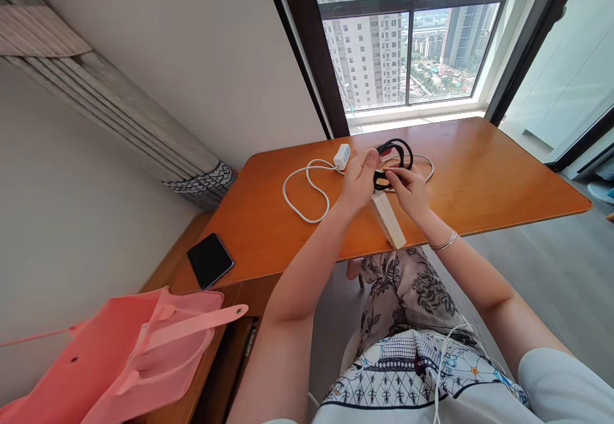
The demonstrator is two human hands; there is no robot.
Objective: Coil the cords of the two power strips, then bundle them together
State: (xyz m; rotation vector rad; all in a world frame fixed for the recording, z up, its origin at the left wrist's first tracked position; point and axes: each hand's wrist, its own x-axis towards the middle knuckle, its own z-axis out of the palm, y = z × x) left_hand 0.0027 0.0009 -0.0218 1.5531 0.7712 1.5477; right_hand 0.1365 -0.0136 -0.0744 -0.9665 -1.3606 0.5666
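A coiled black cable (pixel 404 149) is held above the wooden table between both of my hands. My left hand (pixel 361 174) is closed round the left side of the coil, thumb up. From the right, my right hand (pixel 409 188) pinches the lower part of the coil with thumb and fingertips. Just beneath the hands lies a long pale box-like block (pixel 389 220), perhaps a power strip, pointing towards me. A white plug or adapter (pixel 342 157) sits left of my left hand, and a white cable (pixel 307 169) loops over the tabletop beside it.
The orange-brown table (pixel 489 181) reaches to the window. At its left end lies a black phone or tablet (pixel 210 261). A pink open bag (pixel 144 347) rests at the lower left on a wooden surface. A gathered curtain (pixel 144 130) hangs on the left.
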